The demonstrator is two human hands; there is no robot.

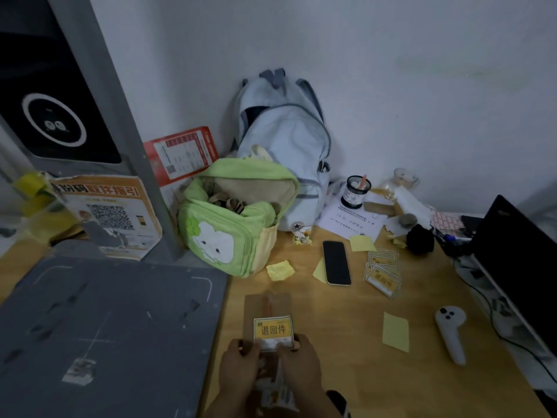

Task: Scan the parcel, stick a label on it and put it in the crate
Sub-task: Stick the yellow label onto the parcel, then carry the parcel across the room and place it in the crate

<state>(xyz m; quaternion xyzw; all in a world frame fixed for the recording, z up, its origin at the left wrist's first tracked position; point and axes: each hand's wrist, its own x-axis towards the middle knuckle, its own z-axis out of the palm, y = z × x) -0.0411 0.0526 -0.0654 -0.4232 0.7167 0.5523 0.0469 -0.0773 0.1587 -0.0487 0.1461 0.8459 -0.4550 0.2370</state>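
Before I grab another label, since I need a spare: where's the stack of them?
In the head view the label stack lies on the wooden desk, right of centre, just right of the black phone and beyond the white controller.

My left hand and right hand sit side by side near the front edge of the tabletop, backs facing up. Both sets of fingers are curled forward in a pinch. My forearms reach in from below, angled toward each other.

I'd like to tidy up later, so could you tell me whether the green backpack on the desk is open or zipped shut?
Open: the green backpack gapes at the top, showing its beige lining and brownish contents.
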